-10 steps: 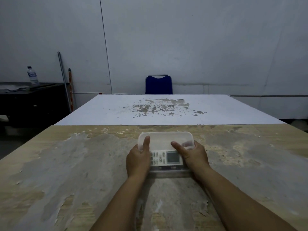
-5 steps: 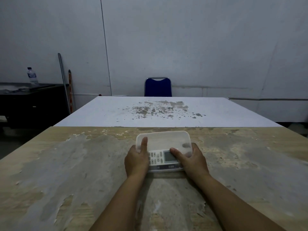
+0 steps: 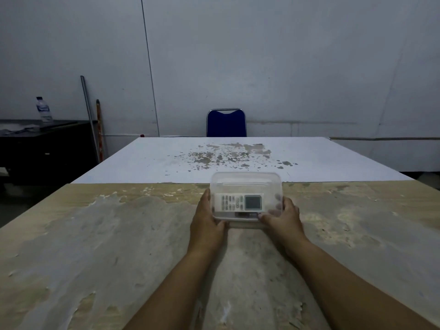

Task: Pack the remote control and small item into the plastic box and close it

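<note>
A clear plastic box (image 3: pixel 247 181) with its lid on is held tilted toward me, just above the worn wooden table (image 3: pixel 107 234). Through the plastic I see a white remote control (image 3: pixel 240 202) lying lengthwise, its grey screen to the right. A small dark item (image 3: pixel 245 214) shows along the box's near edge below the remote; its shape is unclear. My left hand (image 3: pixel 207 217) grips the box's left end. My right hand (image 3: pixel 283 217) grips the right end, with fingers wrapped behind it and visible through the plastic.
A white table (image 3: pixel 238 158) with peeled patches adjoins the far edge of the wooden one. A blue chair (image 3: pixel 226 123) stands behind it at the wall. A dark cabinet (image 3: pixel 47 148) at the left carries a water bottle (image 3: pixel 44 111); two poles lean beside it.
The box has been lifted and tipped up toward me. My thumbs have left the lid's top, and both hands now hold the box by its ends.
</note>
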